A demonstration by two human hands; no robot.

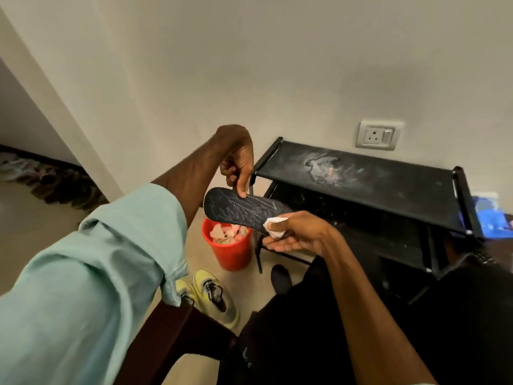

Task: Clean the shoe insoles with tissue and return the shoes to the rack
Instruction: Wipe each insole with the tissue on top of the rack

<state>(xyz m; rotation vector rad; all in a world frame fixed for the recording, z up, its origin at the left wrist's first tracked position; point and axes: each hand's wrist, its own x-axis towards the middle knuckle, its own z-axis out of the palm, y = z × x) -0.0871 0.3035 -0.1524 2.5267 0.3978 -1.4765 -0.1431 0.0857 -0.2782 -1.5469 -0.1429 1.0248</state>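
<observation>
The dark, patterned insole (238,209) is held in the air at the picture's centre, out of its shoe and above the floor. The left hand (238,159) pinches its upper end between thumb and fingers. At the insole's four o'clock end the right hand (299,234) grips a white tissue (273,226) and presses it against the surface. I judge this to be mid-wipe, so the cleaning is under way but not finished.

At six o'clock from the insole, a red bucket (230,254) holds crumpled tissues, which suggests some wiping is already done. At seven o'clock, a pair of yellow shoes (216,295) stands on the floor, not yet returned. The black rack (361,176), at three o'clock, shows a dusty pale stain on its top shelf and no shoes that I can see. Reinserting the insole and racking the shoes remain.

No brand, label or writing can be read anywhere. The wall socket (379,134) is unmarked.
</observation>
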